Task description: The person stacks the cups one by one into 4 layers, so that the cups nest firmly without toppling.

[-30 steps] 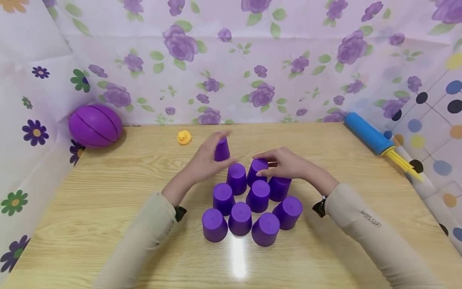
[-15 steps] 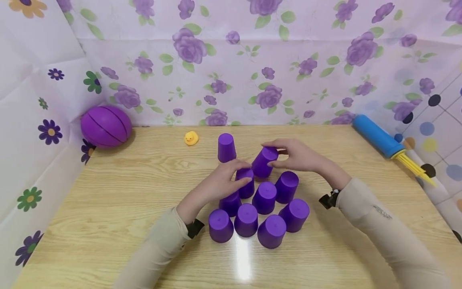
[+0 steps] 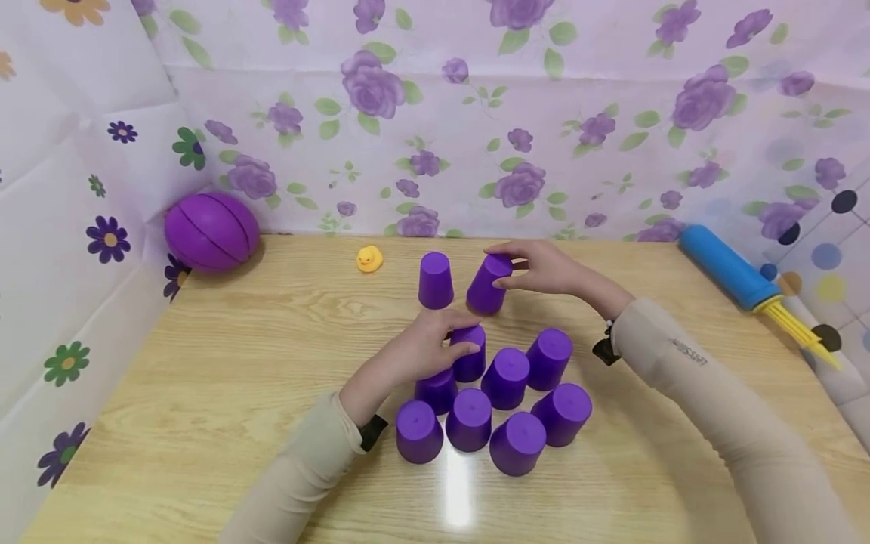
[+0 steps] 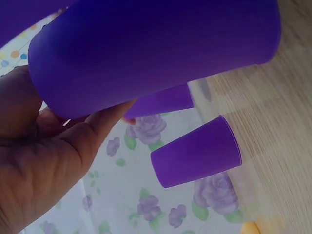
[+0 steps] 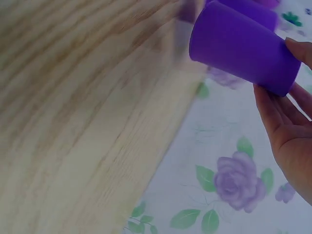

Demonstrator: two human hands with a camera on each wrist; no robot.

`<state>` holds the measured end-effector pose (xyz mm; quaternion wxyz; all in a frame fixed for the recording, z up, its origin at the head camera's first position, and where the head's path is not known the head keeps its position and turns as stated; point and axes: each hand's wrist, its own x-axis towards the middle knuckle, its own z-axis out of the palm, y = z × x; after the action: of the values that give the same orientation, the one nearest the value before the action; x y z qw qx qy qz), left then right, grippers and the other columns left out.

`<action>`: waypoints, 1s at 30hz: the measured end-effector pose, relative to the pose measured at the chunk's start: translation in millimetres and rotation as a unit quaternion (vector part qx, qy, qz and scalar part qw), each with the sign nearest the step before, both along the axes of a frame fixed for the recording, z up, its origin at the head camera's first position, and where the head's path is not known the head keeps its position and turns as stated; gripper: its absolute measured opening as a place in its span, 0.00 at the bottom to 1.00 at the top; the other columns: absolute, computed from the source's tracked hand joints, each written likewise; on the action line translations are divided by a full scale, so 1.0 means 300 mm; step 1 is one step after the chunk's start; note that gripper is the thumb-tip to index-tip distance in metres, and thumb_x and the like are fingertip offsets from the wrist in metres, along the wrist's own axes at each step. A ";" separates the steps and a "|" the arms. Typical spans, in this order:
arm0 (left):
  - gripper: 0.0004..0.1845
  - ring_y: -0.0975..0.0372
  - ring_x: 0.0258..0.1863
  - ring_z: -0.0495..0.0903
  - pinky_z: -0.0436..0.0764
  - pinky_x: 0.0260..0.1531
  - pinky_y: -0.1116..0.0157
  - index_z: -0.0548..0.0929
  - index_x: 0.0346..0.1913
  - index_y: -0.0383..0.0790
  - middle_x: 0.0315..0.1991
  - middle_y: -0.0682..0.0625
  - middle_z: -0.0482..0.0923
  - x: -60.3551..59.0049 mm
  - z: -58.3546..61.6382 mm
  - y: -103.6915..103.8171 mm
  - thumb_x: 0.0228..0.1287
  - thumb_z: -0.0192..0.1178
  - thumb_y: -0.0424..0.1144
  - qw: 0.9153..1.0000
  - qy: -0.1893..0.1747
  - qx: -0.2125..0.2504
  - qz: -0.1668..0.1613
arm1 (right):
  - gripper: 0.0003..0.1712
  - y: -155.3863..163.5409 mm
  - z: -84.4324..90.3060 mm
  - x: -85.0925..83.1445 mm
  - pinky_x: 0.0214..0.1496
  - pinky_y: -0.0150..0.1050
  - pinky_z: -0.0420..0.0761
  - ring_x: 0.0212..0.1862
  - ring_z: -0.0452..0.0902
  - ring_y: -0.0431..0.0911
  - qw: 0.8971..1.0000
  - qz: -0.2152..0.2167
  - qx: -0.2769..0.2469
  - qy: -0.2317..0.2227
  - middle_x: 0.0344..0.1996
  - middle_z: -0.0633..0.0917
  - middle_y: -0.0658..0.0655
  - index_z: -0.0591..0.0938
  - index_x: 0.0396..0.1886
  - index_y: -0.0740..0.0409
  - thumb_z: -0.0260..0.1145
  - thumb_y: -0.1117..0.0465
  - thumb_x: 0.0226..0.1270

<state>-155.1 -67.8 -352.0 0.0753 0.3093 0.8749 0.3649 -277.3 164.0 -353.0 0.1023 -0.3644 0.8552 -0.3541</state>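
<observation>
Fingers of the left hand (image 3: 421,349) curl round a purple cup (image 3: 469,351) at the centre of my head view, at the top of the cup cluster (image 3: 499,412); the left wrist view shows this cup (image 4: 151,48) as smooth, matte, deep violet plastic, mouth down, pressed against the palm (image 4: 44,170); just above it stands a lone cup (image 3: 435,280), upright on its rim on the wooden table (image 3: 238,363); right of that, the right hand (image 3: 544,268) pinches a tilted cup (image 3: 488,284) by its closed end, thumb below and fingers over the top, clear of the table I think; from the right wrist view that cup (image 5: 243,46) tapers toward the fingertips (image 5: 297,48); further off I see a purple ball (image 3: 211,230) at the left, a yellow duck (image 3: 369,258) right of it, a blue pump (image 3: 730,268) at the right edge.
</observation>
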 end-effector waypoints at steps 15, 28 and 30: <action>0.21 0.56 0.53 0.77 0.76 0.53 0.64 0.79 0.53 0.32 0.51 0.42 0.80 -0.011 0.009 -0.007 0.58 0.64 0.37 0.997 0.054 -0.059 -0.021 | 0.34 -0.093 -0.022 -0.044 0.55 0.41 0.78 0.56 0.75 0.52 0.999 0.029 0.029 0.014 0.59 0.74 0.63 0.71 0.62 0.65 0.70 0.59 0.57; 0.21 0.56 0.55 0.76 0.75 0.56 0.64 0.76 0.57 0.32 0.56 0.42 0.76 -0.007 0.032 -0.003 0.64 0.59 0.39 0.983 0.092 -0.146 -0.065 | 0.37 -0.108 -0.044 -0.050 0.59 0.44 0.75 0.60 0.71 0.53 1.000 0.024 0.003 0.011 0.60 0.73 0.64 0.67 0.64 0.66 0.70 0.58 0.57; 0.23 0.55 0.58 0.74 0.73 0.57 0.63 0.74 0.59 0.32 0.59 0.41 0.73 -0.011 0.028 -0.013 0.64 0.59 0.40 0.984 0.084 -0.143 -0.064 | 0.37 -0.107 -0.048 -0.048 0.61 0.47 0.73 0.61 0.70 0.54 0.999 0.022 0.016 0.038 0.61 0.72 0.63 0.68 0.64 0.65 0.70 0.55 0.57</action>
<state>-158.3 -71.6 -343.6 0.0682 0.3799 0.8999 0.2032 -291.7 131.8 -367.3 0.0832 -0.3948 0.8556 -0.3243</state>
